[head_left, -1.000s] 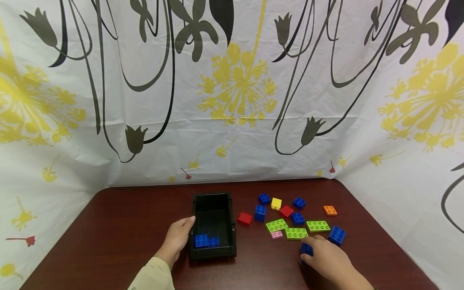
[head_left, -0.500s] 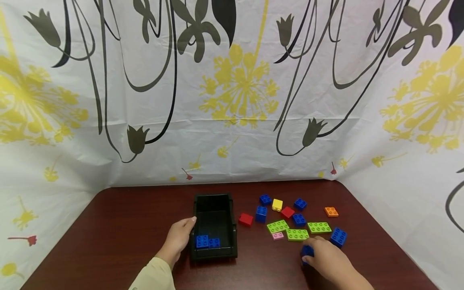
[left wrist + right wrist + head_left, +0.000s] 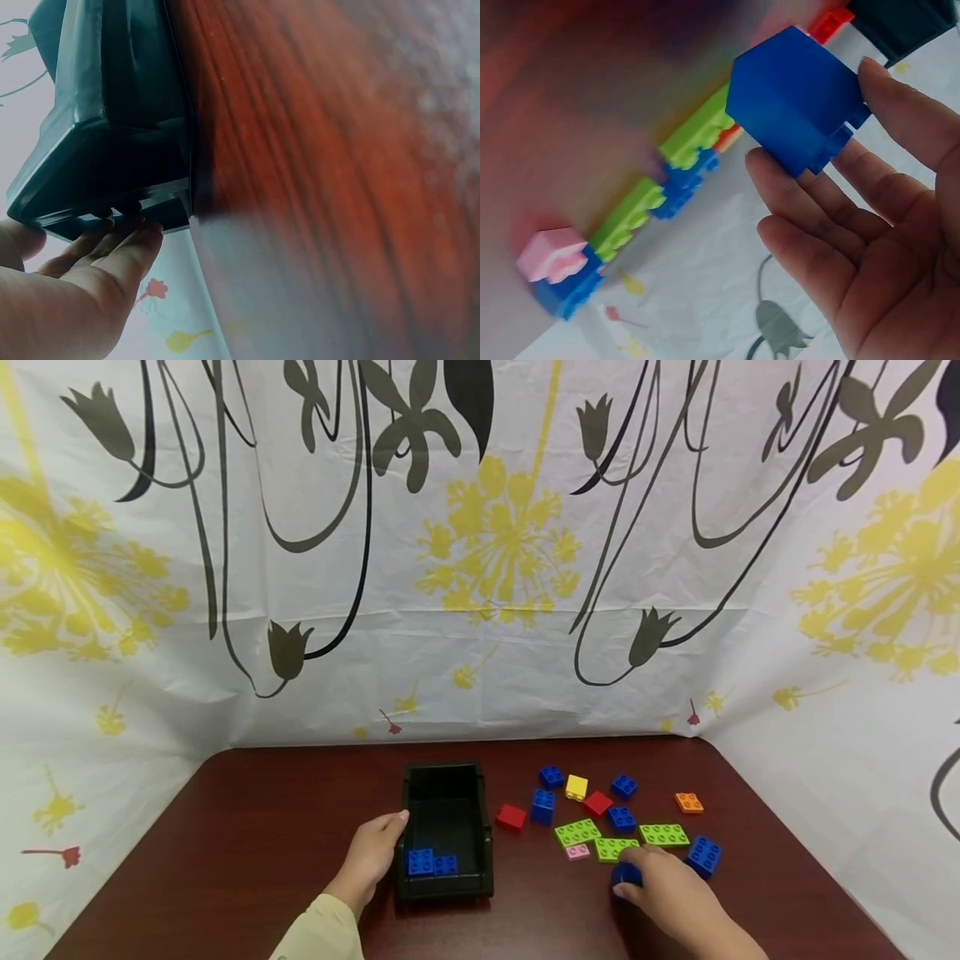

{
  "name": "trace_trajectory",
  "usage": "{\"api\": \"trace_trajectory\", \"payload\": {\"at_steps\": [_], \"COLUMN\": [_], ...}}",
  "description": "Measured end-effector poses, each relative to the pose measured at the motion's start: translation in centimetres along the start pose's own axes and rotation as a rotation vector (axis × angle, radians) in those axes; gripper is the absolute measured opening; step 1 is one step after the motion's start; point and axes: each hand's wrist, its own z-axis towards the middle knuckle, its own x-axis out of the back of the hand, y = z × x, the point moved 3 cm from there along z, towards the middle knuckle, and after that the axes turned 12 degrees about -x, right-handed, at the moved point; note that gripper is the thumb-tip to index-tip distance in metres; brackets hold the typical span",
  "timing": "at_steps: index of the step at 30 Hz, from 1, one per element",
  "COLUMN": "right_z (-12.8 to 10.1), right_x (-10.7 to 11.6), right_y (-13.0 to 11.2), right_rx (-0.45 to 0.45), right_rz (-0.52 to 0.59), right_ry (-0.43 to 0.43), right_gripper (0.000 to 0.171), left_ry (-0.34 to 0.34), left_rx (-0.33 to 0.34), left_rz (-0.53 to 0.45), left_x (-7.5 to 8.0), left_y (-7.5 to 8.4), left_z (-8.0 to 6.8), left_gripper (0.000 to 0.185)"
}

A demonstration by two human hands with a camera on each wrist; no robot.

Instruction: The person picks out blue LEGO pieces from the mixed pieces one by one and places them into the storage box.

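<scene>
A black plastic bin [image 3: 444,887] stands on the table, with two blue toy bricks [image 3: 431,862] in its near left corner. My left hand [image 3: 369,856] grips the bin's left side, thumb at the rim; in the left wrist view, its fingers [image 3: 124,255] reach under the bin's lip [image 3: 112,202]. On the right, my right hand [image 3: 667,889] pinches a blue building brick [image 3: 626,877] between thumb and fingers. The right wrist view shows this brick [image 3: 795,97] large, its studs toward the palm. A larger blue brick [image 3: 703,855] lies just beyond the right hand.
Beyond the right hand lie lime-green bricks [image 3: 663,835], a small pink brick [image 3: 577,852], red bricks [image 3: 511,817], a yellow brick [image 3: 576,787], an orange brick [image 3: 689,802] and several blue ones [image 3: 543,807]. A patterned cloth [image 3: 480,677] hangs behind the dark wooden table [image 3: 300,802].
My right hand has shifted slightly left with the blue brick between its fingers. The left hand and the bin stay in place; the head view has tilted slightly.
</scene>
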Motion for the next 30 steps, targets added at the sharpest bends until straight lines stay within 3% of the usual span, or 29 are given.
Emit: {"api": "trace_trajectory", "payload": {"at_steps": [11, 30], "right_z": [-0.9, -2.6], "right_x": [1.7, 2.7], "right_y": [-4.0, -10.3], "right_rx": [0.117, 0.282], "right_rz": [0.026, 0.224], "right_ry": [0.091, 0.208], "right_gripper": [0.034, 0.04], "left_ry": [-0.005, -0.006], "left_rx": [-0.01, -0.005], "left_rz": [0.004, 0.009], "left_x": [-0.3, 0.0], "left_y": [0.1, -0.1], "left_z": [-0.1, -0.1], "left_gripper": [0.058, 0.061]}}
